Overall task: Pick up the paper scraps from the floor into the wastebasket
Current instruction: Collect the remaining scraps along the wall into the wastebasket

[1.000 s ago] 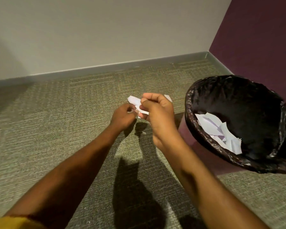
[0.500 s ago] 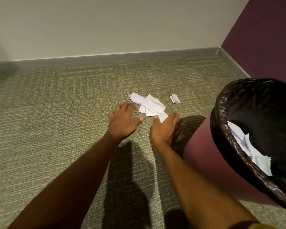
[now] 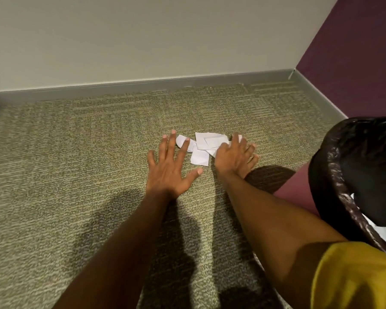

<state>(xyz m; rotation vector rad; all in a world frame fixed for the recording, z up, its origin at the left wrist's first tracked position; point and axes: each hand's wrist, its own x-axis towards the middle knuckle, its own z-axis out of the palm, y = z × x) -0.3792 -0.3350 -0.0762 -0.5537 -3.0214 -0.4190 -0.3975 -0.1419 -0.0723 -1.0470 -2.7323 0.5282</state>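
Several white paper scraps (image 3: 202,148) lie in a small heap on the olive carpet. My left hand (image 3: 171,168) lies flat with spread fingers on the carpet, and its fingertips touch the left scraps. My right hand (image 3: 233,156) rests on the right side of the heap with straight fingers and covers a scrap or two there. The wastebasket (image 3: 325,175), dark red with a black bag liner, stands at the right edge. White scraps (image 3: 381,234) show inside it.
A grey baseboard (image 3: 165,84) runs along the beige wall behind the scraps. A purple wall (image 3: 354,63) closes the corner at the right. Carpet stretches to the left. My yellow sleeve (image 3: 352,277) shows at the bottom right.
One second ago both hands held scraps up above the floor. Now the scraps lie on the carpet and both hands have come down flat and slid forward onto the heap's two sides.
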